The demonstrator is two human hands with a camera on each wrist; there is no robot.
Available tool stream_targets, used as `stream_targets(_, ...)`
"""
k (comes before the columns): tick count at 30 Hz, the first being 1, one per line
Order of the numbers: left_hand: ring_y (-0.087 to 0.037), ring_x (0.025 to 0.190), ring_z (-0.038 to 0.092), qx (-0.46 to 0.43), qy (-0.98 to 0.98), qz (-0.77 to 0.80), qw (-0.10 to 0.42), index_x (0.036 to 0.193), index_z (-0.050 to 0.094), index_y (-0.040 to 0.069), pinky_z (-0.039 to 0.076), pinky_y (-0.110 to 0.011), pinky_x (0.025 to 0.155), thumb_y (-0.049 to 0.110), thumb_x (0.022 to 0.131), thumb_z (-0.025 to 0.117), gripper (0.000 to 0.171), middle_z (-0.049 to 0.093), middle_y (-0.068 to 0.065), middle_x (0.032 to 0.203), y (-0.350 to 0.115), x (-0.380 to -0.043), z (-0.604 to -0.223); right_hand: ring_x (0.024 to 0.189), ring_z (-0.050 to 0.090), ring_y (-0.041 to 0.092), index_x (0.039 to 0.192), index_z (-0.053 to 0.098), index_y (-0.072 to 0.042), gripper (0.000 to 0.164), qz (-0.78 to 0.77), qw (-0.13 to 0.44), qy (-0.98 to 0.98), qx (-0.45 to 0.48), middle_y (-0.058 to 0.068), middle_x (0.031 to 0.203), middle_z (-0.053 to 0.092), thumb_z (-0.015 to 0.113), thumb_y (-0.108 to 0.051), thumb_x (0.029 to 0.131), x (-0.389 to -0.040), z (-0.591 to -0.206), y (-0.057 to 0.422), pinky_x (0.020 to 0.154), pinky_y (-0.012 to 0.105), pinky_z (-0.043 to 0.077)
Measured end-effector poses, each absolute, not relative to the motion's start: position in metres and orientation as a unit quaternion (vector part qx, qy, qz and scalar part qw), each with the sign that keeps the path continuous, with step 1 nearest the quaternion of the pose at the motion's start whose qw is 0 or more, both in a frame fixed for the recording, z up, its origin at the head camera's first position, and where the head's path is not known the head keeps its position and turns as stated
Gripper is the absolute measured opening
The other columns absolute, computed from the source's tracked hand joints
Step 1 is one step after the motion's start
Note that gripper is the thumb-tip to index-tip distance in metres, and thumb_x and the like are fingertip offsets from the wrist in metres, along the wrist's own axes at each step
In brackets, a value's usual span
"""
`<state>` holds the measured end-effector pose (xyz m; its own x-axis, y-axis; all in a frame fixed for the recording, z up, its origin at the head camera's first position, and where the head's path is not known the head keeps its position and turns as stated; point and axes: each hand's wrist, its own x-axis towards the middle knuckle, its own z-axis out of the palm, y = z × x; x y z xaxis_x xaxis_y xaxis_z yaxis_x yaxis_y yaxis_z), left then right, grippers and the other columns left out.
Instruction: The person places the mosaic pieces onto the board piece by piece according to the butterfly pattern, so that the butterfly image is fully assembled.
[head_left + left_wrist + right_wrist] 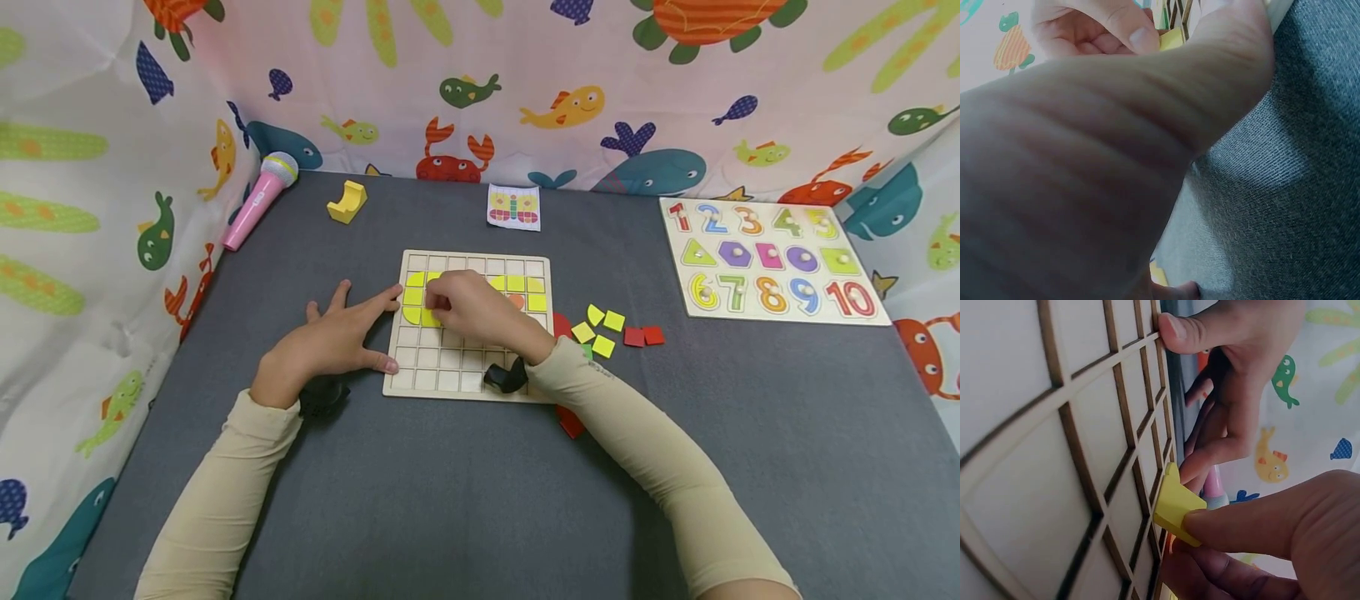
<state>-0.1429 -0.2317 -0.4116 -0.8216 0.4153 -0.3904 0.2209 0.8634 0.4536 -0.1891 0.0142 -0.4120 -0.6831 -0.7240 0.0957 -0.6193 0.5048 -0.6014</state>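
A wooden grid board (427,379) lies on the table with yellow tiles (515,284) in several of its upper cells. My left hand (333,337) spreads its fingers at the board's left side, thumb and a fingertip right at the edge. Over the board's upper left part, my right hand (480,310) pinches a yellow tile (1180,509) between thumb and fingers, low over the cells. The right wrist view shows bare cells beside it. From above, the right hand covers the middle cells and hides the pinched tile.
Loose yellow tiles (613,321) and red squares (643,336) lie right of the board, with red pieces (570,421) partly under the right forearm. A butterfly pattern card (513,208), yellow block (347,202), pink microphone (258,200) and number puzzle (772,258) lie farther back.
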Motion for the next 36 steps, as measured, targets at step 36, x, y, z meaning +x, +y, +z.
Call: stream_targets(36, -0.058, 0.156, -0.012, 0.157, 0.932, 0.195, 0.261, 0.174, 0.010, 0.024, -0.004, -0.089, 0.107, 0.049, 0.087, 0.089, 0.121, 0.029, -0.009, 0.175, -0.231, -0.145, -0.412, 0.084, 0.064, 0.018, 0.104, 0.080, -0.004, 0.010, -0.378, 0.119, 0.858, -0.326, 0.001, 0.093, 0.074, 0.072, -0.010, 0.102, -0.189, -0.408, 0.078, 0.081, 0.036, 0.053)
